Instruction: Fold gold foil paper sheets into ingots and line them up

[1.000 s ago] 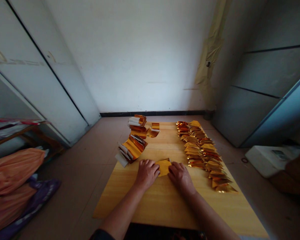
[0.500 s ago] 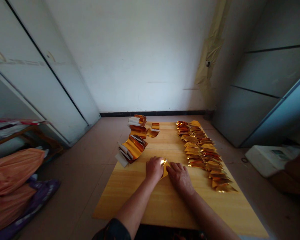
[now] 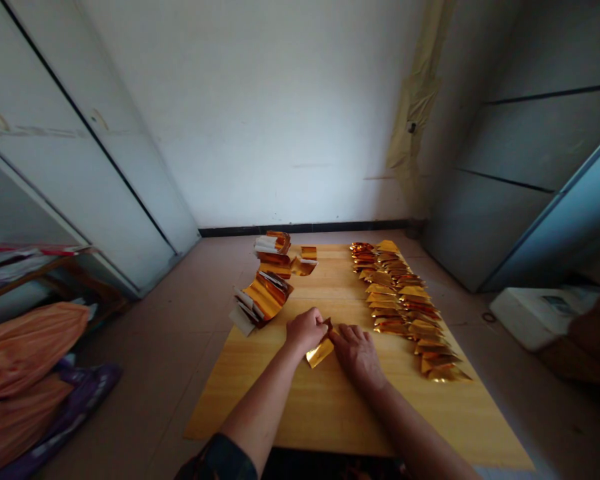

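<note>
Grasping a gold foil paper (image 3: 319, 354) near its upper end with the left hand (image 3: 305, 330), curled in a fist. Touching the right edge of the same paper with the fingertips of the right hand (image 3: 356, 352), held low over the desk (image 3: 235, 380) with fingers only slightly bent; impossible to tell whether pinching or merely resting there. In the middle of the desk, between both hands, slanting down to the lower left with a shiny lower part in view, otherwise partly covered by fingers.

To the left and farther away, a curved stack of foil sheets (image 3: 266, 298) with pale grey-white backs at the near end. Just beyond, another curled pile (image 3: 274, 264), and beside it 2 small curved pieces near the far edge. Along the right side, 2 uneven rows of folded foil pieces (image 3: 383, 291), closely overlapping and running toward the far edge.

Behind, a white wall (image 3: 290, 120) with a dark baseboard (image 3: 300, 227). At far left, an orange cloth (image 3: 35, 340); at right on the floor, a white box (image 3: 523, 323).
</note>
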